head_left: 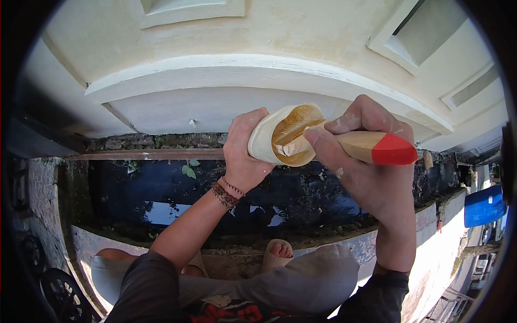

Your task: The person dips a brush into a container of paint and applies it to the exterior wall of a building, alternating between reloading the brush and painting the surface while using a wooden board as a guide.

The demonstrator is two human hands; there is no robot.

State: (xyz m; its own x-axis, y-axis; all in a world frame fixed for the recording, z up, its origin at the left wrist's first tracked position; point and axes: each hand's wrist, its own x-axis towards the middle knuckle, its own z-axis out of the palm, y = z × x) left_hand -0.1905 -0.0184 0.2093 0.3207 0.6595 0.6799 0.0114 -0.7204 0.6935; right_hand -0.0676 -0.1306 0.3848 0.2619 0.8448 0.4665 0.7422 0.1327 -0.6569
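Note:
My left hand is wrapped round a cream-coloured cup, which is tilted with its mouth towards the right. The cup's inside is yellowish brown, with some whitish material low down. In my right hand is a paintbrush with a wooden handle and a red end. The brush points left into the cup's mouth, and its bristles are not clearly visible. My right thumb and fingers close round the handle near the cup. Both hands are over a ditch of dark water and in front of a white wall.
A white moulded ledge runs along the wall. Below lies the dark water, bordered by a concrete edge. My feet are at the near side. A blue barrel stands at the right, and dark wheels at lower left.

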